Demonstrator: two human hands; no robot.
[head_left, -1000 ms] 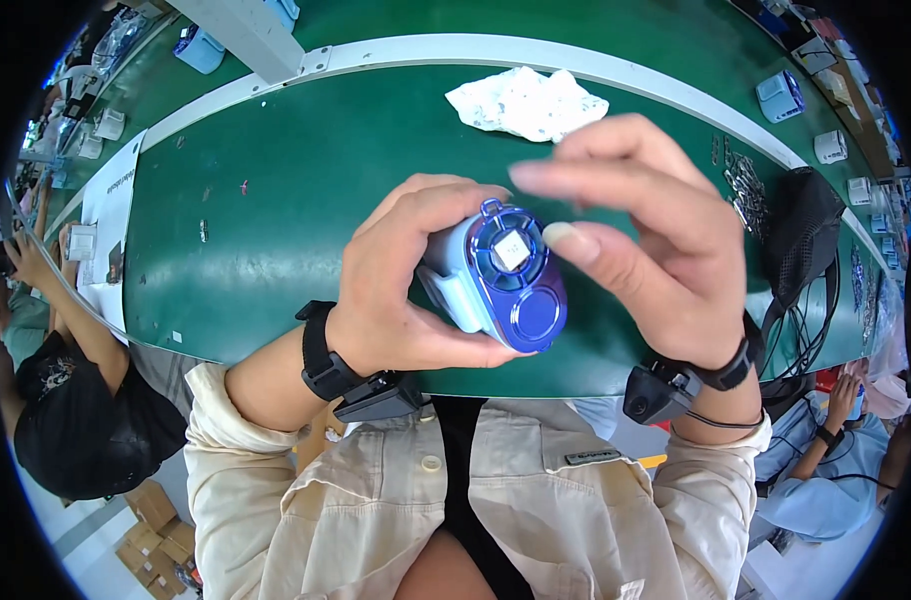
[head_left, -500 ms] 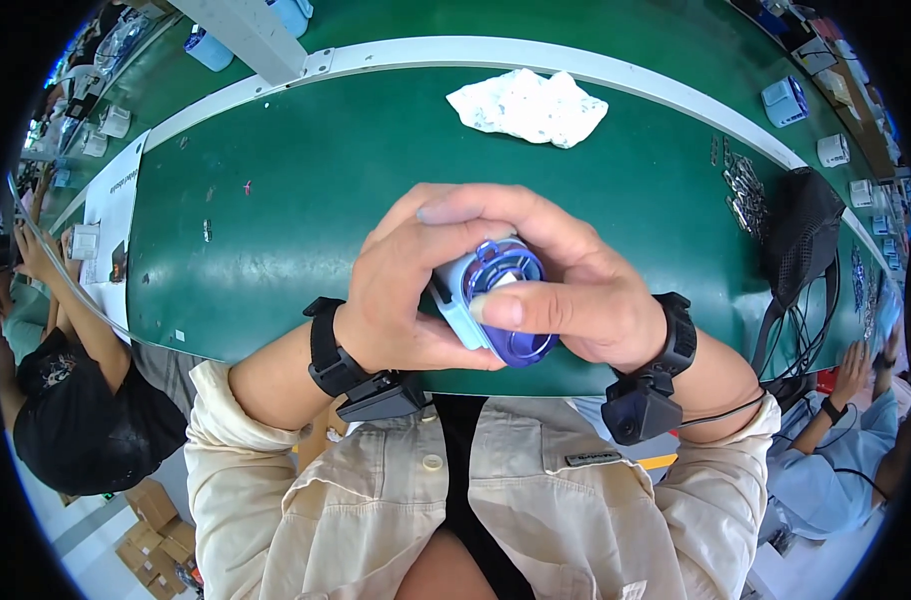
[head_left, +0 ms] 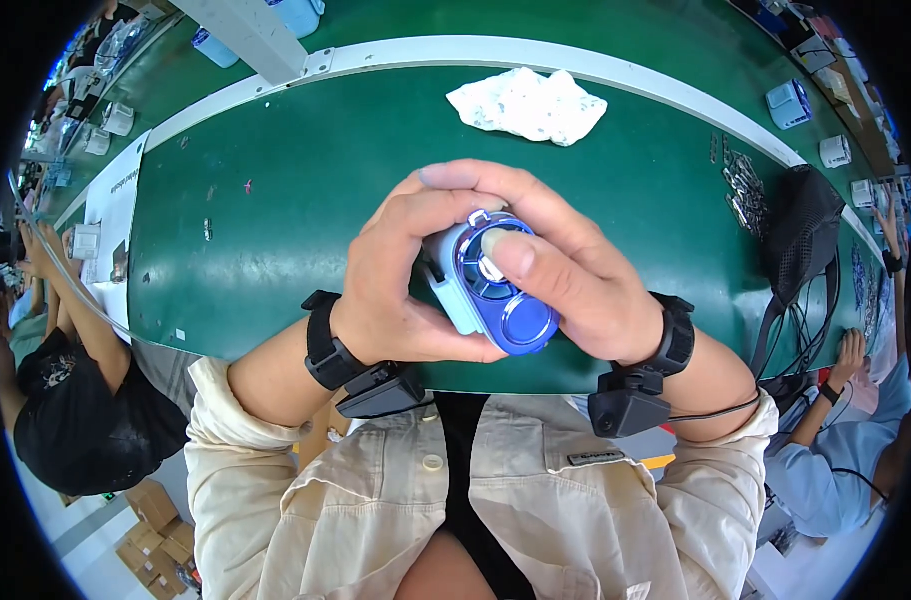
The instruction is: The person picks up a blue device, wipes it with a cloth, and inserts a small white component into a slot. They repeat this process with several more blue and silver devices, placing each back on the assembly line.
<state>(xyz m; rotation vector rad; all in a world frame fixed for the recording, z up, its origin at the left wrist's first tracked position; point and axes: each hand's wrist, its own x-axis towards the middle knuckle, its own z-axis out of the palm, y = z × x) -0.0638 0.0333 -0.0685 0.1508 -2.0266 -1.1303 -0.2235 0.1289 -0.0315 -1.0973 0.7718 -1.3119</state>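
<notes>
Between my two hands, above the near part of the green table, is a light-blue plastic housing with a dark-blue oval end [head_left: 528, 325]. That end has a round spoked opening and a raised ring beside it. My left hand [head_left: 384, 275] wraps round the housing's left side, fingers over its far edge and thumb along the near side. My right hand [head_left: 601, 290] closes round the right side, its thumb pressed on the spoked opening over a small white part [head_left: 491, 268]. The thumb hides most of that part. Both wrists carry black straps with small devices.
A crumpled white cloth or plastic piece [head_left: 531, 106] lies at the table's far side. At right are a pile of small metal parts [head_left: 746, 195] and a black mesh bag [head_left: 804, 230] with cables. A white frame rail [head_left: 406, 55] runs along the back. Other people sit left and right.
The housing has tilted, so its dark-blue end and ring face me more. My right thumb has shifted up and farther over the spoked opening. Both hands have risen slightly.
</notes>
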